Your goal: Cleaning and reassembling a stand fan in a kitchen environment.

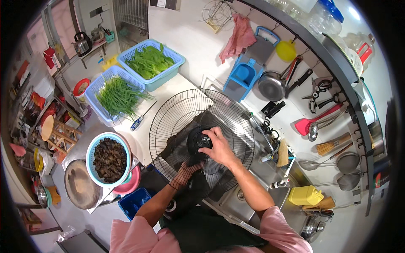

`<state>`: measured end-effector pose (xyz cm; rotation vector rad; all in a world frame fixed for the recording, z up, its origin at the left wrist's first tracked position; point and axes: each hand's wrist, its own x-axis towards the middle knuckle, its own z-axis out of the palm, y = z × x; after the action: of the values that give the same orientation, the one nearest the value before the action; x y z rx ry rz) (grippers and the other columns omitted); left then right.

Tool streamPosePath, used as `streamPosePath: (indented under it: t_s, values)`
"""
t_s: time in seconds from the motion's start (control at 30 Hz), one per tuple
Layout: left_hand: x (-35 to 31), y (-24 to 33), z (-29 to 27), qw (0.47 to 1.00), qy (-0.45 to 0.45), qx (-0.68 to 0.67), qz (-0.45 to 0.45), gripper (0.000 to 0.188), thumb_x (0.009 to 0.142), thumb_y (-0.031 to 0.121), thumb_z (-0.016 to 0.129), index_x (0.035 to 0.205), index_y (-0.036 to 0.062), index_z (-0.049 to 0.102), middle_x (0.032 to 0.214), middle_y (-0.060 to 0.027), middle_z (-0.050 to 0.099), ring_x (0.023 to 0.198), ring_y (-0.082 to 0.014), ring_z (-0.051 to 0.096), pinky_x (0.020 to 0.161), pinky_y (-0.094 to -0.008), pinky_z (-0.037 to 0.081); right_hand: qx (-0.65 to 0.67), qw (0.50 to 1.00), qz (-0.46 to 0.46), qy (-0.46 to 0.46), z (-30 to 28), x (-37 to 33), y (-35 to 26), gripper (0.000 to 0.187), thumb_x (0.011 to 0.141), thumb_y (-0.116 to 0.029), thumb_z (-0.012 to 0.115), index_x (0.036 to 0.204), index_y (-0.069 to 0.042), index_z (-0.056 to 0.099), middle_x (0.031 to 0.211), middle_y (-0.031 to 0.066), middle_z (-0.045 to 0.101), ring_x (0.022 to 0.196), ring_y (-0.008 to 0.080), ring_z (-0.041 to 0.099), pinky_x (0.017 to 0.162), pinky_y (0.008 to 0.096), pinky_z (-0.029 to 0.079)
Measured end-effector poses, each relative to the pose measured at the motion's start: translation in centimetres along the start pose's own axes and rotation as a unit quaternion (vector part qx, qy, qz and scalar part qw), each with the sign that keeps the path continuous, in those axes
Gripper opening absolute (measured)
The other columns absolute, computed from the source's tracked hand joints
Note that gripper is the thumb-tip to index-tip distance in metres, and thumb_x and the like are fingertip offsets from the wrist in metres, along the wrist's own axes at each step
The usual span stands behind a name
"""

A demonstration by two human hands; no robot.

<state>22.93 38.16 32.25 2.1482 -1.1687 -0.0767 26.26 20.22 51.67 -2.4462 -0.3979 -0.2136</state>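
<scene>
A round black wire fan guard (168, 107) spreads before me, with a black hub (195, 141) at its middle. My right hand (219, 147) reaches over the guard, thumb and fingers closed around the hub's centre, where a small shiny part shows. Seen through the wires, my left hand (185, 173) lies behind the guard, against the dark housing just below the hub. Its fingers are mostly hidden there. A dark flat sheet (179, 139) shows through the guard, over the white counter (143, 145) and toward the sink.
Blue baskets of leafy greens (150, 62) and long green stalks (120, 95) stand back left. Nearer are a bowl of dark pieces (109, 160) and a round chopping board (82, 184). A metal sink (236, 204) and tap (280, 183) lie right, below hanging utensils (314, 122).
</scene>
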Motion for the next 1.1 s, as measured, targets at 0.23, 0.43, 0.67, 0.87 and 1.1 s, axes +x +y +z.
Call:
streamPosePath:
  t_s: [0.23,0.43,0.67,0.87,1.1]
  values:
    - [2.0,2.6,-2.0,0.864,0.097,-0.457,-0.188,0.038,0.08,0.013,0.066,0.117,0.0066,0.059,0.113,-0.0091,0.06,0.106,-0.0237,0.056,0.089,-0.0353,0.047,0.029,0.999,-0.027,-0.025,-1.0,-0.2,0.8,0.057,0.07,-0.011,0.078,0.122,-0.003,0.054,0.107,0.0099,0.045,0.078,0.0208,0.056,0.07,0.0329,0.048]
    - [1.1,0.8,-0.7,0.962,0.17,-0.214,-0.011,0.035,0.083,0.011,0.066,0.117,0.006,0.06,0.113,-0.0093,0.059,0.101,-0.0209,0.058,0.087,-0.0317,0.049,0.003,1.0,-0.006,-0.017,-0.6,0.0,0.3,0.057,0.07,-0.012,0.079,0.121,-0.002,0.055,0.104,0.01,0.048,0.073,0.021,0.057,0.068,0.0327,0.049]
    - [0.9,0.2,-0.9,0.984,0.149,-0.054,0.075,0.059,0.08,0.007,0.055,0.136,0.0153,0.041,0.138,-0.0027,0.042,0.124,-0.0178,0.042,0.103,-0.0361,0.038,-0.102,0.992,0.076,-0.01,-0.1,-0.2,0.1,0.063,0.065,-0.034,0.081,0.113,-0.002,0.057,0.098,0.0125,0.057,0.075,0.0306,0.061,0.069,0.0406,0.051]
    - [0.1,-1.1,0.3,0.981,0.109,-0.159,0.035,0.06,0.076,0.002,0.059,0.132,0.0169,0.05,0.134,-0.0055,0.05,0.123,-0.0251,0.046,0.105,-0.0385,0.037,-0.12,0.987,0.086,-0.06,-2.0,-0.1,-1.7,0.062,0.064,-0.043,0.08,0.108,-0.005,0.057,0.098,0.0122,0.059,0.084,0.0337,0.062,0.073,0.0432,0.051]
    - [-0.3,-1.7,0.8,0.992,0.08,0.088,0.051,0.051,0.093,0.007,0.035,0.144,0.0117,0.027,0.147,0.0026,0.031,0.133,-0.0079,0.03,0.109,-0.033,0.03,-0.068,0.995,0.053,-0.058,-3.4,-0.2,-2.2,0.052,0.068,-0.042,0.077,0.104,-0.008,0.062,0.098,0.0119,0.057,0.085,0.0334,0.062,0.073,0.0459,0.05]
